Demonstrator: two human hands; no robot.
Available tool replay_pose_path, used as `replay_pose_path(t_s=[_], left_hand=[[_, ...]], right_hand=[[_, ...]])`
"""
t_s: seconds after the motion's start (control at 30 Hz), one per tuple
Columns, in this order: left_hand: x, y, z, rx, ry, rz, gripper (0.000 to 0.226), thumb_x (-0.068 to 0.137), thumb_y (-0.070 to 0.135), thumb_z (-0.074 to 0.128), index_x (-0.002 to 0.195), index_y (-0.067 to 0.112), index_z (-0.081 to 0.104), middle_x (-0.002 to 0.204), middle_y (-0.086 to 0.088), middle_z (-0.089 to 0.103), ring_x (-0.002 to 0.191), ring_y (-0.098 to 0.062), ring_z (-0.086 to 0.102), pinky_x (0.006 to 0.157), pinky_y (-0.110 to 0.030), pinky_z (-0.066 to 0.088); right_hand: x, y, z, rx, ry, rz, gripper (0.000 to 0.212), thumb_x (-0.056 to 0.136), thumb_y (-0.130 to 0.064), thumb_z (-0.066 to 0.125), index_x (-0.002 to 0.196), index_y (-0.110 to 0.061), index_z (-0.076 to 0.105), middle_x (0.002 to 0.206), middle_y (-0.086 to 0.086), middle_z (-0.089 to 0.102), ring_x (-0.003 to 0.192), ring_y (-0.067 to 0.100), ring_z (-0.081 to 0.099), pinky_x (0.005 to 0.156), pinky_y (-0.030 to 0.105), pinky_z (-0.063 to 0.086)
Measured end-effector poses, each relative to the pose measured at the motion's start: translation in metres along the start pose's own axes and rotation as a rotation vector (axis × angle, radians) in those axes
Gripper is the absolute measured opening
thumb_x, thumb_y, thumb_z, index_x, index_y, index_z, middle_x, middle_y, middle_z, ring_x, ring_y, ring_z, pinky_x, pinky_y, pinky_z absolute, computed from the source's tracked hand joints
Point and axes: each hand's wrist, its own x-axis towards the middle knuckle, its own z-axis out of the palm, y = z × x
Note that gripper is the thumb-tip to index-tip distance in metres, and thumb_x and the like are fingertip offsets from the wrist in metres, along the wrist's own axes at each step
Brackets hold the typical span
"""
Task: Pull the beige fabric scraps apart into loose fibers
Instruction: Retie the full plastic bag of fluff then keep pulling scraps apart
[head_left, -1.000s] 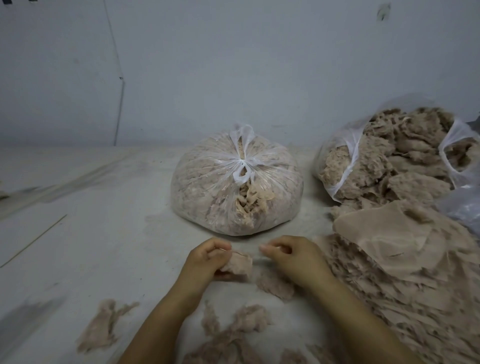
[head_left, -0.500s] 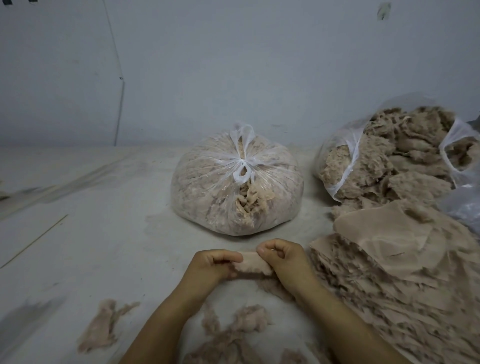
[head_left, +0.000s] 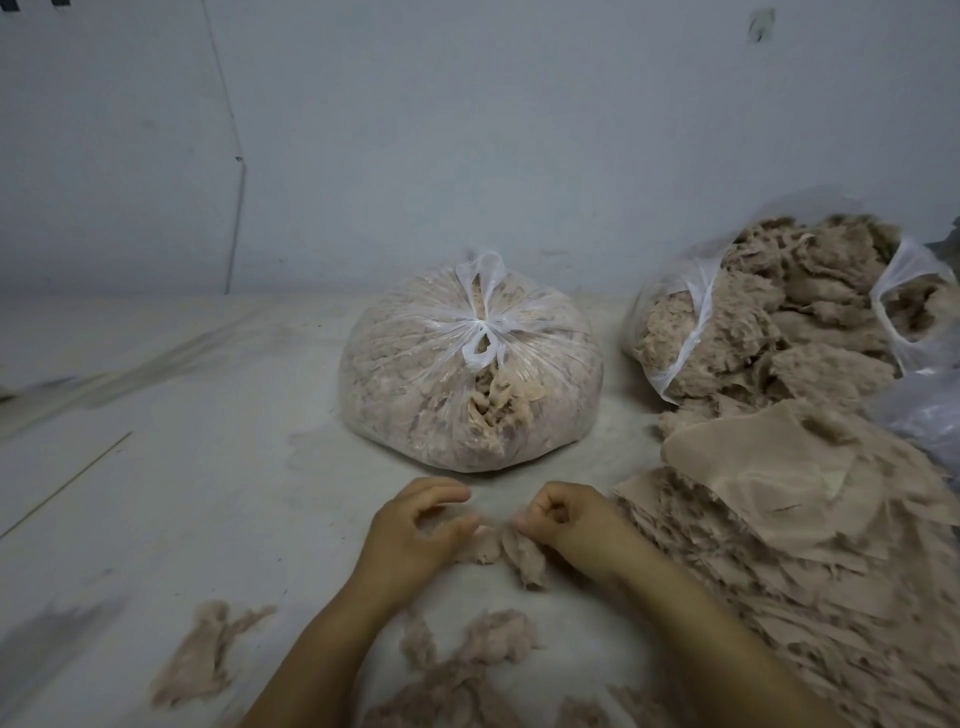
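Note:
My left hand (head_left: 415, 530) and my right hand (head_left: 566, 519) are close together low in the middle of the view, both pinching one small beige fabric scrap (head_left: 511, 553) that is fraying into fluffy fibers between them. Part of the scrap hangs below my right thumb. A big stack of flat beige fabric scraps (head_left: 779, 519) lies just right of my right hand. Loose pulled fibers (head_left: 483, 649) lie on the surface in front of my forearms, with another tuft (head_left: 208, 654) further left.
A tied clear plastic bag (head_left: 467, 364) full of fibers stands just beyond my hands. An open bag (head_left: 779, 312) heaped with fluffy fibers sits at the back right. The pale, dusty work surface (head_left: 182, 467) runs to a grey wall behind.
My hands drew together on the scrap, then parted slightly. The scrap now looks more torn and fluffy, with a tuft hanging under my right hand.

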Motion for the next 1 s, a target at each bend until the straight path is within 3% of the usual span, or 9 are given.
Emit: replay_pose_path(t_s=[0.13,0.3,0.4,0.57,0.67,0.73,0.8,0.9,1.0], left_hand=[[-0.008,0.010,0.015,-0.406,-0.275,-0.173,0.059,0.065,0.023,0.080,0.118,0.029,0.053,0.100,0.010,0.071,0.097,-0.005,0.067,0.080,-0.019,0.052],[-0.007,0.007,0.018,-0.602,-0.233,-0.224,0.009,0.072,0.014,0.072,0.081,0.014,0.071,0.088,-0.011,0.071,0.083,-0.021,0.068,0.077,-0.028,0.055],[-0.005,0.004,0.015,-0.833,-0.260,-0.285,0.016,0.072,0.009,0.069,0.083,0.005,0.059,0.097,-0.013,0.072,0.087,-0.026,0.070,0.075,-0.034,0.058],[-0.004,0.004,0.018,-0.780,-0.203,-0.312,0.041,0.066,0.009,0.071,0.105,0.004,0.058,0.087,-0.009,0.072,0.082,-0.022,0.070,0.067,-0.027,0.056],[-0.004,0.003,0.017,-0.718,-0.198,-0.258,0.022,0.075,0.019,0.067,0.088,0.002,0.070,0.092,-0.021,0.071,0.085,-0.029,0.070,0.071,-0.028,0.056],[-0.004,0.002,0.017,-0.635,-0.189,-0.238,0.024,0.079,0.027,0.066,0.080,0.005,0.073,0.088,-0.022,0.071,0.082,-0.030,0.069,0.072,-0.029,0.055],[-0.004,0.002,0.017,-0.596,-0.184,-0.241,0.030,0.083,0.033,0.064,0.078,0.004,0.072,0.083,-0.022,0.070,0.077,-0.029,0.068,0.070,-0.030,0.055],[-0.003,0.005,0.016,-0.551,-0.134,-0.272,0.037,0.080,0.036,0.062,0.076,-0.001,0.066,0.065,-0.013,0.062,0.060,-0.017,0.058,0.057,-0.023,0.049],[-0.003,0.005,0.016,-0.523,-0.137,-0.313,0.031,0.091,0.024,0.055,0.069,0.005,0.063,0.055,-0.007,0.053,0.049,-0.011,0.049,0.050,-0.021,0.043]], right_hand=[[-0.003,-0.006,0.010,0.424,-0.053,0.015,0.014,0.088,-0.019,0.067,0.076,-0.015,0.061,0.064,0.010,0.061,0.051,0.019,0.052,0.044,0.023,0.042],[-0.003,-0.006,0.017,0.533,-0.067,0.013,0.016,0.091,-0.015,0.062,0.076,-0.012,0.060,0.056,0.005,0.060,0.039,0.011,0.048,0.036,0.019,0.035],[-0.003,-0.006,0.017,0.541,-0.101,0.012,0.017,0.096,-0.018,0.056,0.080,-0.012,0.059,0.057,0.002,0.061,0.046,0.011,0.053,0.042,0.021,0.040],[-0.003,-0.007,0.021,0.605,-0.145,0.023,0.026,0.098,-0.022,0.050,0.074,-0.017,0.057,0.065,0.006,0.060,0.052,0.013,0.051,0.046,0.023,0.041],[-0.005,-0.007,0.021,0.607,-0.142,0.013,0.038,0.096,-0.052,0.045,0.087,-0.018,0.060,0.074,0.003,0.065,0.058,0.012,0.058,0.047,0.023,0.045],[-0.007,-0.007,0.019,0.524,-0.174,-0.032,0.047,0.080,-0.063,0.060,0.107,-0.025,0.058,0.077,-0.001,0.067,0.061,0.013,0.061,0.049,0.025,0.047],[-0.008,-0.006,0.021,0.387,-0.132,-0.110,0.043,0.073,-0.048,0.075,0.104,-0.026,0.055,0.061,-0.003,0.062,0.049,0.013,0.054,0.044,0.024,0.042],[-0.004,-0.002,0.027,0.409,0.030,-0.133,0.017,0.092,-0.024,0.061,0.083,-0.011,0.054,0.053,0.006,0.056,0.038,0.015,0.044,0.040,0.024,0.032],[-0.003,-0.001,0.028,0.424,0.085,-0.100,0.032,0.099,-0.026,0.047,0.072,-0.011,0.055,0.048,0.000,0.054,0.035,0.012,0.041,0.039,0.021,0.030]])
